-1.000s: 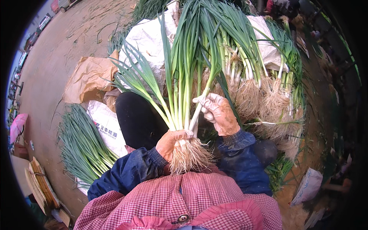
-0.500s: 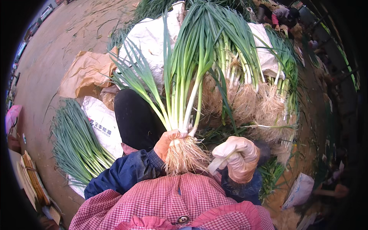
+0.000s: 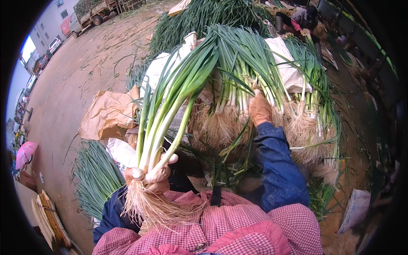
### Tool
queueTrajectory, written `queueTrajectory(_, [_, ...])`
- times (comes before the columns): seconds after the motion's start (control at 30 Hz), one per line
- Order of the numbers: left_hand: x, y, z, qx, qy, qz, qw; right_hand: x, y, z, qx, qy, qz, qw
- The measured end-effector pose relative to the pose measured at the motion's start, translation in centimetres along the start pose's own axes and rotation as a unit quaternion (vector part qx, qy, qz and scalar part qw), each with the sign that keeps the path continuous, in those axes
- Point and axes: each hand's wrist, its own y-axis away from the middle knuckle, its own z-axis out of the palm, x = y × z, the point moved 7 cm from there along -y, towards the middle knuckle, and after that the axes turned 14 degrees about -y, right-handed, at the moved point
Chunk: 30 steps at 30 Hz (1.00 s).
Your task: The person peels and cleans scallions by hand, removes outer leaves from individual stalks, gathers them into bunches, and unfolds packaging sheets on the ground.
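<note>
In my gloved left hand (image 3: 159, 176) is a bunch of green onions (image 3: 163, 121), gripped just above the roots. Their green leaves lean up and to the right, and shaggy pale roots (image 3: 148, 204) hang over my checked apron. My right hand (image 3: 260, 109), in an orange-tan glove, reaches ahead into a pile of more green onions (image 3: 238, 89). Its fingers close around the white stem end of an onion there, though the fingertips are partly hidden. The pile's roots (image 3: 225, 127) hang toward me.
At the left lie a second bundle of green onions (image 3: 97, 178), crumpled brown paper (image 3: 108, 114) and flattened cardboard (image 3: 49, 216). White sacking (image 3: 284, 63) lies under the pile. A larger heap of greens (image 3: 204, 21) rises behind. Another person (image 3: 304, 21) crouches at the far right; a truck (image 3: 93, 12) stands far left.
My right hand has left my lap and reached forward into the pile; the pale strip it held no longer shows. My left hand has moved left with its bunch, and the view has tilted up.
</note>
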Motion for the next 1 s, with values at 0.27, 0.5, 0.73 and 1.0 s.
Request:
queueTrajectory(0.27, [6.9, -2.1, 3.7, -0.103, -0.025, 0.068, 0.992, 8.1, 21.1, 7.1, -0.485, 0.149, -0.060, 0.859])
queueTrajectory(0.5, [5.2, -9.7, 2.0, -0.079, -0.093, 0.072, 0.990, -0.4, 4.9, -10.3, 0.178, 0.010, -0.135, 0.975])
queueTrajectory(0.73, [-8.3, -8.5, -10.2, 0.074, 0.047, -0.126, 0.988, -0.1, 3.7, -11.4, 0.066, -0.049, -0.018, 0.997])
queueTrajectory(1.0, [-11.0, -9.8, -7.2, 0.117, -0.058, -0.136, 0.982, -1.6, 11.9, -1.9, -0.132, -0.370, -0.038, 0.919])
